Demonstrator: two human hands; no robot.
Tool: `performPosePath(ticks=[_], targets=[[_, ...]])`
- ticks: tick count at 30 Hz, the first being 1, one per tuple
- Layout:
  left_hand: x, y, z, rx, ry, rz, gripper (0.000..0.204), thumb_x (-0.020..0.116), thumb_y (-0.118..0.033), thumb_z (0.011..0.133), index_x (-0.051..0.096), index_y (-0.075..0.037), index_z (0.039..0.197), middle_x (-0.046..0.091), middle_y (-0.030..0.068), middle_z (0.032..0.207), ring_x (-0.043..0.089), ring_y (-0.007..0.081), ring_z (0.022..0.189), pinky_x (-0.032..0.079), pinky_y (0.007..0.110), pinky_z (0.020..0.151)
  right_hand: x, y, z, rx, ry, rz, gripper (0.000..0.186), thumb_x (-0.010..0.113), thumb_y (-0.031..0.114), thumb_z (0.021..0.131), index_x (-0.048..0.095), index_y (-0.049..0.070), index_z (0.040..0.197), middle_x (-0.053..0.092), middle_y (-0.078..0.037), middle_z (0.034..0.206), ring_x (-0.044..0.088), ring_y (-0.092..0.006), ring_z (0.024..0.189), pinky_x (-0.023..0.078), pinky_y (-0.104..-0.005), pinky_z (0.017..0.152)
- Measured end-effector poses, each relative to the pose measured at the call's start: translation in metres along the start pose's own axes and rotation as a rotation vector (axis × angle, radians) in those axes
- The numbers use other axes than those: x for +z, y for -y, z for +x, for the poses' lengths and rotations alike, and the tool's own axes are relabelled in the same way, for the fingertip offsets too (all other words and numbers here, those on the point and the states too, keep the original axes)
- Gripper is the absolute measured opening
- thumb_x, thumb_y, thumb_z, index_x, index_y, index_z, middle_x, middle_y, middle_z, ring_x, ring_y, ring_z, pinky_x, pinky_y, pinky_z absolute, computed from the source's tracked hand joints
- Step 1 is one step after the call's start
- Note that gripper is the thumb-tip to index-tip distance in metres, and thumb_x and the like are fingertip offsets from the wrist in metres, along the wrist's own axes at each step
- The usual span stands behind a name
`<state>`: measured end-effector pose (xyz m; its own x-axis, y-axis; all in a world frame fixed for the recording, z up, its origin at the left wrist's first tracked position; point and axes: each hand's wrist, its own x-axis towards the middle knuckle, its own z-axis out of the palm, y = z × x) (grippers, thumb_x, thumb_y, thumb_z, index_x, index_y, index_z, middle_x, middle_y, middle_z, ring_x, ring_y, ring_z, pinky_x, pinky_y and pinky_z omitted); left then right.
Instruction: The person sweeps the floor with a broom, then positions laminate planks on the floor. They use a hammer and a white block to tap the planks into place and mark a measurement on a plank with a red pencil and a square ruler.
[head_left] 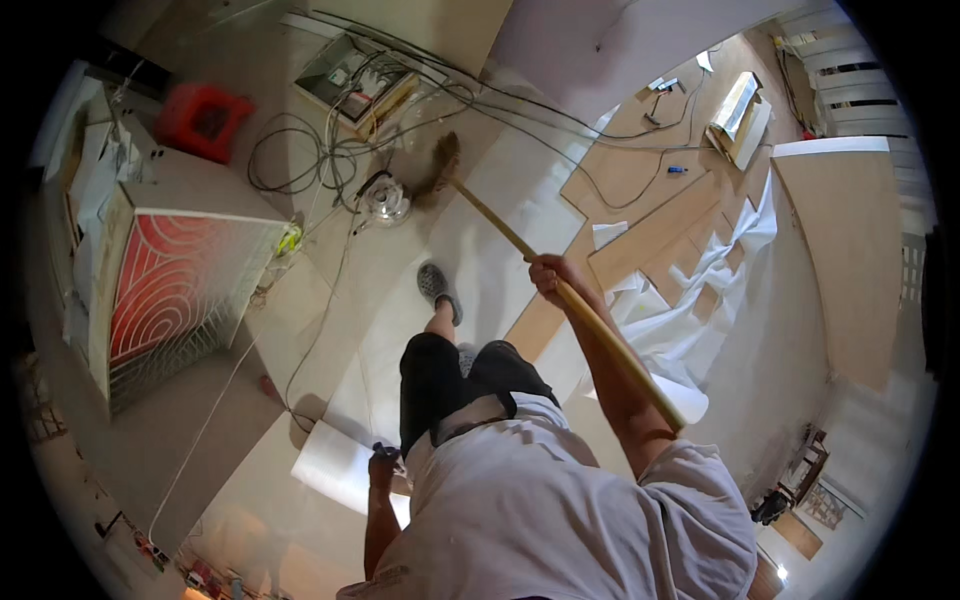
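My right hand (553,280) grips the long wooden handle of a broom (500,225) that slants from beside my right arm up to its brown head (440,165) on the pale floor, next to a shiny round metal object (386,200) with a dark handle. My left hand (385,465) hangs low by my thigh, closed on a small dark object I cannot make out. Behind that hand, a white roll (325,460) lies on the floor. My grey clog (436,288) shows ahead of my legs.
Cables (300,150) loop around an open box (350,85) near a red container (190,125). A cabinet with a red patterned panel (160,280) stands left. Wooden boards (625,170), crumpled white sheeting (680,320) and a leaning panel (840,250) are right.
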<state>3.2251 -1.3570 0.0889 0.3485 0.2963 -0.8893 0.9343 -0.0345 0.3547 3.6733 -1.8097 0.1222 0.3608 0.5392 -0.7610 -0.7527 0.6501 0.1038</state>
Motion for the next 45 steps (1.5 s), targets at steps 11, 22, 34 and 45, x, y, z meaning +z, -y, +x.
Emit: performPosePath(ticks=[11,22,34,45], targets=[[-0.022,-0.223,0.127,0.181,0.14,0.056,0.022,0.074,-0.011,0.086,0.068,-0.001,0.104,0.061,0.0072,0.065,0.058,0.0167,0.049,0.052,0.032,0.047,-0.008,0.099,-0.198,-0.092,-0.459,-0.032,0.025,0.053,0.013,0.097,0.04,0.01,0.077,0.041,0.001,0.061,0.043,-0.0065,0.045,0.033,-0.0197,0.033],[0.042,-0.34,0.063,0.176,-0.096,-0.016,0.024,0.069,-0.012,0.09,0.065,0.0,0.11,0.06,0.0059,0.064,0.059,0.0146,0.052,0.05,0.03,0.052,0.0,0.258,-0.04,-0.066,-0.503,-0.459,0.024,0.048,0.01,0.097,0.042,0.009,0.073,0.041,0.0,0.058,0.042,-0.0118,0.043,0.036,-0.0266,0.039],[0.172,-0.387,0.036,0.013,0.029,-0.051,0.024,0.07,-0.012,0.088,0.067,0.003,0.106,0.064,0.0091,0.069,0.063,0.0188,0.051,0.052,0.033,0.052,0.088,0.368,-0.058,-0.02,-0.041,-0.145,0.018,0.053,0.015,0.1,0.046,0.01,0.085,0.042,0.003,0.064,0.037,-0.0039,0.045,0.029,-0.0173,0.034],[0.219,-0.441,0.084,0.144,0.058,-0.003,0.03,0.075,-0.015,0.087,0.067,0.002,0.11,0.062,0.0079,0.063,0.061,0.0177,0.051,0.051,0.032,0.052,-0.022,0.496,-0.183,-0.152,-0.75,-1.001,0.019,0.061,0.007,0.088,0.058,-0.002,0.072,0.058,-0.01,0.062,0.057,-0.0177,0.049,0.043,-0.0323,0.042]])
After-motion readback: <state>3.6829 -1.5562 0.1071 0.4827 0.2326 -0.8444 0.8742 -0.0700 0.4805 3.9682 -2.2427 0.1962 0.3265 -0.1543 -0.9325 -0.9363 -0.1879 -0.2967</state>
